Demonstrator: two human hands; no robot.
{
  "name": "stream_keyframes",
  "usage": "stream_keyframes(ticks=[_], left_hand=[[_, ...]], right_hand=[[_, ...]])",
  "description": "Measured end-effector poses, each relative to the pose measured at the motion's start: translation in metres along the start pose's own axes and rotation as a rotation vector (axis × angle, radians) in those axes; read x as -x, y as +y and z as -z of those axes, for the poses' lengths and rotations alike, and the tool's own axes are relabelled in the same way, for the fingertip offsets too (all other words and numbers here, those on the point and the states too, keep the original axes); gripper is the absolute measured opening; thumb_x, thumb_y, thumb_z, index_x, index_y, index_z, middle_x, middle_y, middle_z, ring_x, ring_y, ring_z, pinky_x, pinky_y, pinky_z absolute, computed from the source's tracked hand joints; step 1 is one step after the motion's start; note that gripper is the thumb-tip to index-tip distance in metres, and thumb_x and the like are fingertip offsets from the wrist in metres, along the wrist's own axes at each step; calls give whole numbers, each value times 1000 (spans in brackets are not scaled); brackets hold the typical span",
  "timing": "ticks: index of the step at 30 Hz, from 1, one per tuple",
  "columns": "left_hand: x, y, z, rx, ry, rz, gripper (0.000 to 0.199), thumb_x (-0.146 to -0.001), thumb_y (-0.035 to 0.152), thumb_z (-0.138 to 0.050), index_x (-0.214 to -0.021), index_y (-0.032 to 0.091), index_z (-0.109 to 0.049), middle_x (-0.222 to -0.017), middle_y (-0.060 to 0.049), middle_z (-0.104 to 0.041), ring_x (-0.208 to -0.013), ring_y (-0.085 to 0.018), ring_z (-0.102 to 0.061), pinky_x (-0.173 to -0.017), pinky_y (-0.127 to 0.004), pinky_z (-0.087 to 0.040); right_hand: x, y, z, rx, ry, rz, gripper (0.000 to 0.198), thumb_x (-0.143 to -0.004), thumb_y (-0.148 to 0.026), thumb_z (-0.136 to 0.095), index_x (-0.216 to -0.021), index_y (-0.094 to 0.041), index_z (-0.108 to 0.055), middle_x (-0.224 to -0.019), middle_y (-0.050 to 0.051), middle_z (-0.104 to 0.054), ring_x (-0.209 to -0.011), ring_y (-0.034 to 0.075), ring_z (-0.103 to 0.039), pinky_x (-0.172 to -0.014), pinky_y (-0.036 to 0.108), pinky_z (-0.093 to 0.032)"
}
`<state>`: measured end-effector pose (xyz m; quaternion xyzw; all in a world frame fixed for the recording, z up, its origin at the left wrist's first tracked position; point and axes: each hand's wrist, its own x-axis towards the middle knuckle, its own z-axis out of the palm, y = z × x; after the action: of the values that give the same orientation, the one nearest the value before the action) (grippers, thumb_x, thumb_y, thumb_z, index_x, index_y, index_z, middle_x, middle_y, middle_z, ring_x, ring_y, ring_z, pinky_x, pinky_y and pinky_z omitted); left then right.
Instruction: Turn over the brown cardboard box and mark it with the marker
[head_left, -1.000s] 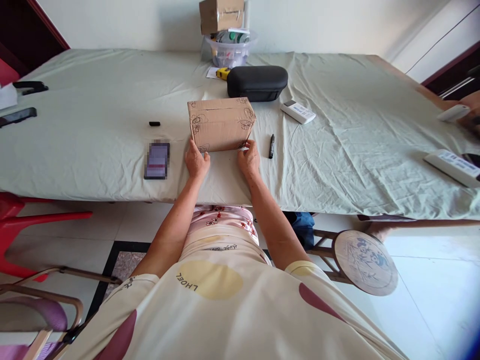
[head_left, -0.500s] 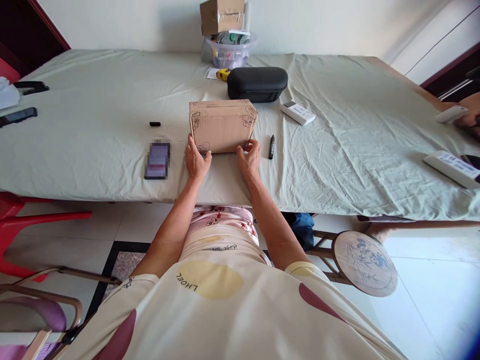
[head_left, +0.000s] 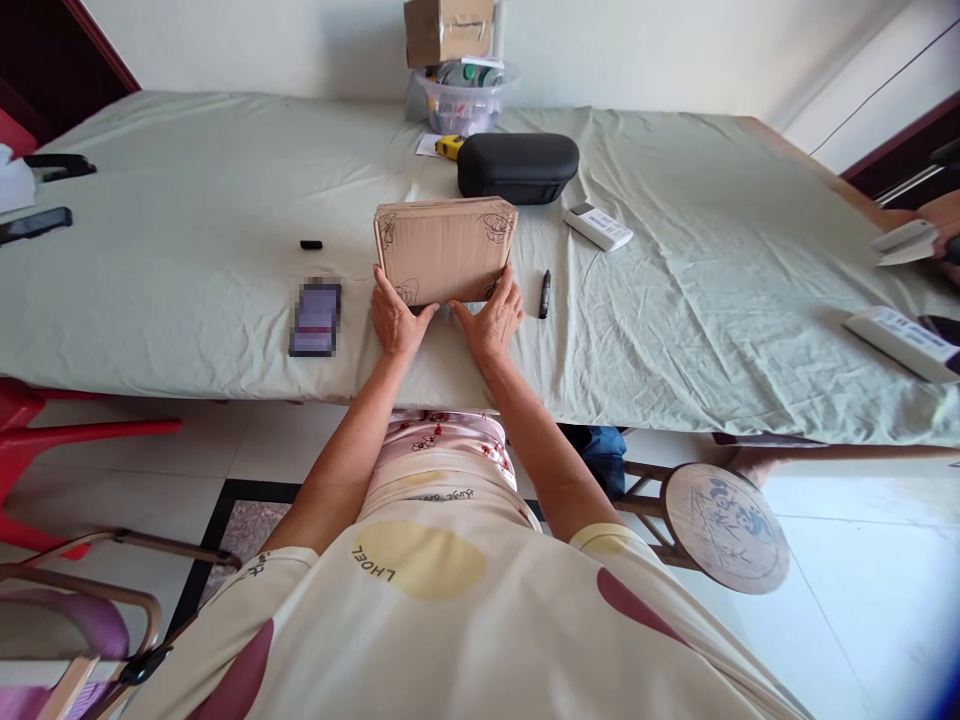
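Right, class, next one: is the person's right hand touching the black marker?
Apart: the head view shows a narrow strip of pale green cloth between the right hand and the black marker.

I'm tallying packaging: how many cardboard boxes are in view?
2: the near box, held between left hand and right hand; the far box, above the tub. Others may be hidden.

Cardboard box (head_left: 446, 252): new tilt, broad scribbled face more toward camera, narrower top | Left hand (head_left: 396, 318), right hand (head_left: 493, 318): thumbs now closer together at lower edge | Pale object (head_left: 904, 243) by co-worker's hand (head_left: 946, 215): new angle
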<state>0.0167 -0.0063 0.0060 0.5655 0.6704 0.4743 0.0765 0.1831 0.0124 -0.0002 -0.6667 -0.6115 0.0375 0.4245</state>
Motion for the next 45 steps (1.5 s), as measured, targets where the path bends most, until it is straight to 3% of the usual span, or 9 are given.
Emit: stream_keyframes(ticks=[4,10,17,22,31,35,39,42,45], left_hand=[[0,1,2,-7,8,-8,137,-77,37,-96,-172,9,-1,-176,-33,-26,-162,-45,-37,-135,-58,-31],[-1,2,4,-1,10,4,138,-76,44,-97,-172,8,-5,-174,-33,-31,-161,-45,-38,-135,-57,-31],[-3,-4,5,51,46,-12,122,-84,50,-91,-174,17,-16,-176,-26,-34,-161,-40,-42,-135,-52,-35],[-6,-9,5,65,61,5,112,-89,44,-87,-173,18,-17,-179,-23,-31,-166,-36,-36,-138,-48,-30],[-11,-19,4,151,70,56,97,-96,23,-74,-173,15,-16,-182,-21,-23,-172,-29,-21,-142,-43,-18],[-12,-21,2,160,89,97,92,-93,11,-65,-172,14,-16,-183,-19,-23,-172,-26,-20,-143,-42,-18],[-14,-25,0,158,132,138,90,-91,7,-58,-171,15,-17,-179,-19,-31,-170,-24,-27,-141,-41,-25],[-16,-28,1,179,123,145,89,-93,12,-59,-171,17,-16,-176,-19,-36,-167,-25,-34,-139,-43,-29],[-18,-27,3,206,104,134,85,-97,20,-60,-172,19,-18,-174,-19,-39,-166,-26,-36,-136,-43,-34]], right_hand=[[-1,0,2,12,-4,-4,109,-94,-66,-68,-174,-23,-7,-162,25,-44,-152,43,-42,-120,69,-40],[0,-1,3,-114,0,-1,108,-91,-68,-72,-172,-23,-17,-160,25,-44,-153,43,-42,-122,71,-36],[-7,18,-3,-259,-23,40,95,-94,-59,-74,-170,-29,-24,-148,20,-54,-146,39,-50,-124,70,-39],[-11,25,-3,-324,-67,75,78,-101,-46,-65,-169,-30,-30,-133,14,-62,-126,31,-64,-122,62,-46],[-14,22,-1,-406,-72,24,50,-101,-32,-53,-150,-28,-56,-114,8,-70,-112,23,-67,-111,46,-56],[-14,22,1,-428,-78,-13,43,-102,-37,-49,-143,-28,-60,-100,4,-72,-102,24,-68,-104,45,-58],[-12,22,6,-441,-98,-36,43,-104,-55,-49,-134,-28,-62,-84,0,-66,-85,22,-67,-92,40,-57],[-13,23,11,-450,-112,-39,49,-104,-71,-43,-113,-28,-66,-75,-2,-60,-76,21,-64,-84,37,-55],[-14,24,16,-444,-110,-49,63,-100,-85,-38,-85,-28,-59,-69,-1,-55,-72,20,-59,-80,35,-53]])
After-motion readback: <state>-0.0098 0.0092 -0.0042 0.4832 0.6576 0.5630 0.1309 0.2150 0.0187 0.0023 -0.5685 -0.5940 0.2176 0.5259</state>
